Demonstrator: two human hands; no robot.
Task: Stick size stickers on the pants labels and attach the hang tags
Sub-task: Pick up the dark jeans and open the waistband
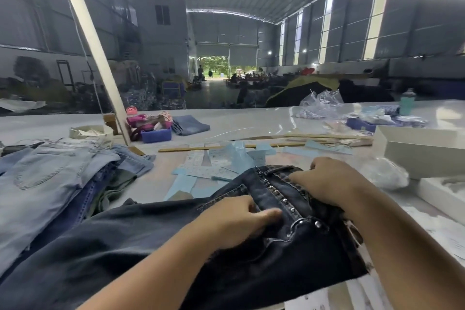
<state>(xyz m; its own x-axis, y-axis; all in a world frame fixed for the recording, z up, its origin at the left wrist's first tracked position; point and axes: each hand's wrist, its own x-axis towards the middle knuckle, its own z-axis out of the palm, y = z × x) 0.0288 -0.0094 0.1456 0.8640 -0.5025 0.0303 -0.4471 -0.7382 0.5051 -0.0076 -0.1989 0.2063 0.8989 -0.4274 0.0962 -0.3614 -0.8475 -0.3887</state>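
Observation:
A pair of dark studded jeans [156,241] lies across the near edge of the table, waist end to the right. My left hand [234,219] grips a fold of the denim beside the row of metal studs, thumb pointing right. My right hand [329,184] lies over the waistband with fingers curled into the cloth. Light blue sticker sheets [226,161] and white strips are scattered just beyond the jeans. No hang tag shows in either hand.
A stack of light and blue jeans [57,173] lies at the left. White boxes [422,153] and a crumpled plastic bag [385,173] sit at the right. A wooden stick [226,147], a blue bin [156,134] and a slanted post [100,63] stand farther back.

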